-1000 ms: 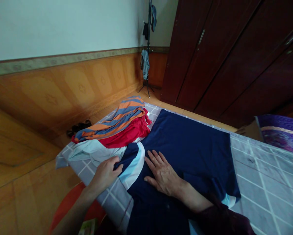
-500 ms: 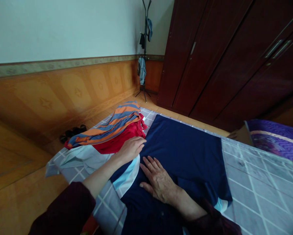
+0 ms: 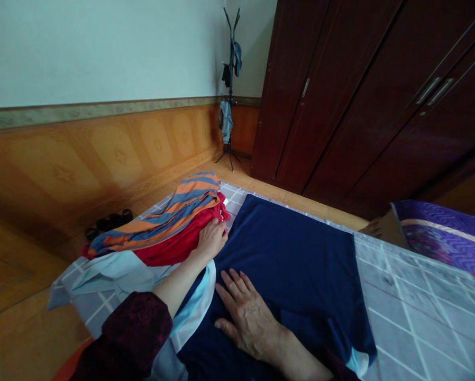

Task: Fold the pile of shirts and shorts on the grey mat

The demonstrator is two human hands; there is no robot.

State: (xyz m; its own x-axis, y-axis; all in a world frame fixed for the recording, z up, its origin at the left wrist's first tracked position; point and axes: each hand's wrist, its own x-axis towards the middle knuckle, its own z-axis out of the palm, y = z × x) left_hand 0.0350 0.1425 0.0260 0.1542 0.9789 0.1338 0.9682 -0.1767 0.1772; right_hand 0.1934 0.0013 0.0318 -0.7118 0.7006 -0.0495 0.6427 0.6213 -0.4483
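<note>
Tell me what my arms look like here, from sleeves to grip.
Your left sleeve is loose and dark maroon, with a mottled pattern. The right sleeve looks similarly dark, though little of it shows. The left grip and right grip are gloveless, with no watch visible.

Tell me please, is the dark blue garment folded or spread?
Mostly spread: the dark blue garment lies broad and flat on the sheet, under the right hand; its near end is unseen.

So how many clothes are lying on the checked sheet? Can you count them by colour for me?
Navy garment with pale trim: 1
Red garment: 1
Orange-and-blue striped garment: 1
Pale blue garment: 1
Total: 4 that I can see
</note>
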